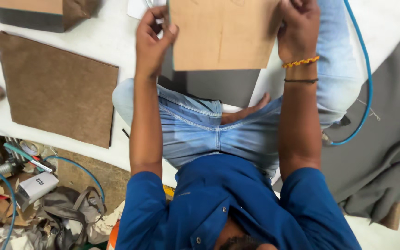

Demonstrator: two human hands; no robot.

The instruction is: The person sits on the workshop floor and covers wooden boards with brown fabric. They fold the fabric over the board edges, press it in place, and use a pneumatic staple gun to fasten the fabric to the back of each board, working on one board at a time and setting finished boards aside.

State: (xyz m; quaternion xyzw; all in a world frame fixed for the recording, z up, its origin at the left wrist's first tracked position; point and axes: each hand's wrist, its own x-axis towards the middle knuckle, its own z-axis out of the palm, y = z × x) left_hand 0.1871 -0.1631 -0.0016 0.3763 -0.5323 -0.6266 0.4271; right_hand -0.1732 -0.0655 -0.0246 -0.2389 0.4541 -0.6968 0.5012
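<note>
Head view: the left hand and the right hand pinch the two side edges of a brown board, held above the lap over a grey sheet.

You have one view only, worn on your head; it looks steeply down, close over your blue shirt and jeans-clad crossed legs; the white floor fills its upper part.
</note>
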